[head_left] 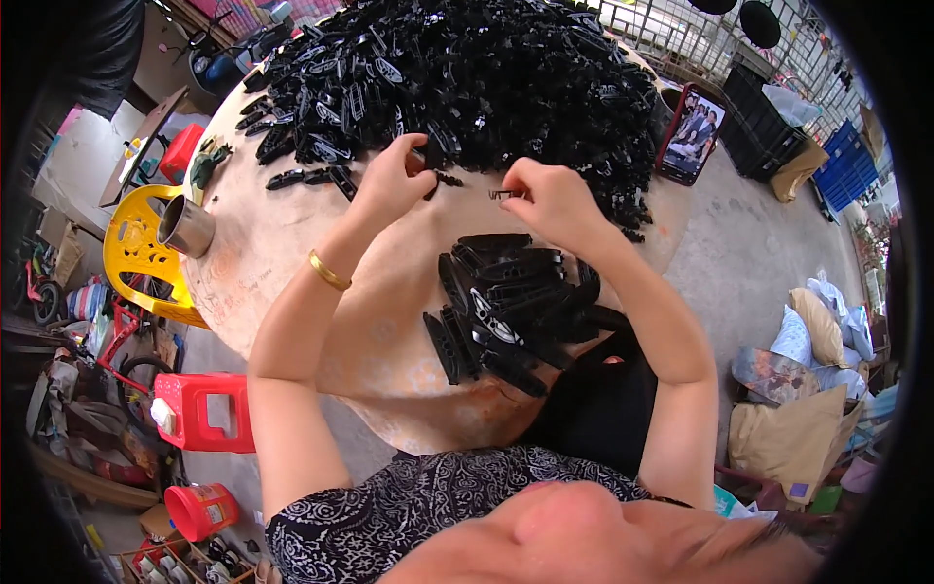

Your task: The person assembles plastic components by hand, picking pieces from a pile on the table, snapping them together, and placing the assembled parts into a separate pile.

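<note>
Two hands meet over the round surface (292,243), at the near edge of a big heap of black parts (486,68). The right hand (553,195) pinches a small metal clip (500,195); the left hand (394,180) pinches a black part (435,156). Both forearms reach forward, elbows bent. A smaller stack (506,302) lies nearer.

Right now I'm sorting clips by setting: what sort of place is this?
Probably an informal home workshop for hand assembly: a round wooden table heaped with small black plastic parts, red plastic stools on bare concrete, and stuffed sacks alongside.
</note>
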Motion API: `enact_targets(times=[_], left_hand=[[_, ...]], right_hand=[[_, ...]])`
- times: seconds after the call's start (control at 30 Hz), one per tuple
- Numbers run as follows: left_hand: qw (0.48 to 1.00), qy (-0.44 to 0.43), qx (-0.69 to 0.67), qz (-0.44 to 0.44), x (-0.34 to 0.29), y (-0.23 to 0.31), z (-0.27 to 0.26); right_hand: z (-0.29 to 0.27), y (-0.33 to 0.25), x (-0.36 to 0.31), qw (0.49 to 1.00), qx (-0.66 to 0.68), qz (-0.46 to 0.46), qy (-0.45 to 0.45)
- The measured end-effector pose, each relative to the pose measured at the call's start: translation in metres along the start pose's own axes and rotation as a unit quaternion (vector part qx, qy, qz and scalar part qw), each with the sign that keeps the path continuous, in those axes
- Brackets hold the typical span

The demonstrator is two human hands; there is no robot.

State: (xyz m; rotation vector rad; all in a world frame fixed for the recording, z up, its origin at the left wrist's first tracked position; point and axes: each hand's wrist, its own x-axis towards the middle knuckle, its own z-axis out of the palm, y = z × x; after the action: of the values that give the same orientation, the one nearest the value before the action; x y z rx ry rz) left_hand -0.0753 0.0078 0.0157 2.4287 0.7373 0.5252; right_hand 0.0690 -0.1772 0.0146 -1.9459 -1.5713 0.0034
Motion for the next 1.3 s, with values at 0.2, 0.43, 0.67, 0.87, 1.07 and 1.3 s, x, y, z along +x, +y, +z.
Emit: enact_targets(times=[0.2, 0.43, 0.67, 0.87, 1.07, 1.3], left_hand=[[0.746, -0.241, -0.619, -0.047, -0.022, 0.03, 0.029], [0.731, -0.255, -0.627, -0.082, -0.036, 0.04, 0.036], [0.726, -0.213, -0.649, -0.078, -0.037, 0.039, 0.039], [0.767, -0.166, -0.618, -0.048, -0.038, 0.045, 0.033], [0.907, -0.079, -0.407, 0.074, -0.051, 0.063, 0.021], [0.89, -0.035, -0.075, 0.447, -0.08, 0.089, 0.012]], right_hand=[[-0.018, -0.01, -0.017, 0.946, 0.303, 0.062, 0.099], [-0.015, -0.012, -0.025, 0.957, 0.185, -0.096, 0.202], [-0.012, -0.015, -0.025, 0.955, 0.018, -0.184, 0.233], [-0.01, -0.022, -0.026, 0.954, -0.039, -0.213, 0.209], [-0.018, -0.01, -0.028, 0.934, 0.341, 0.097, -0.031], [-0.043, 0.018, -0.011, 0.832, 0.507, 0.069, -0.213]])
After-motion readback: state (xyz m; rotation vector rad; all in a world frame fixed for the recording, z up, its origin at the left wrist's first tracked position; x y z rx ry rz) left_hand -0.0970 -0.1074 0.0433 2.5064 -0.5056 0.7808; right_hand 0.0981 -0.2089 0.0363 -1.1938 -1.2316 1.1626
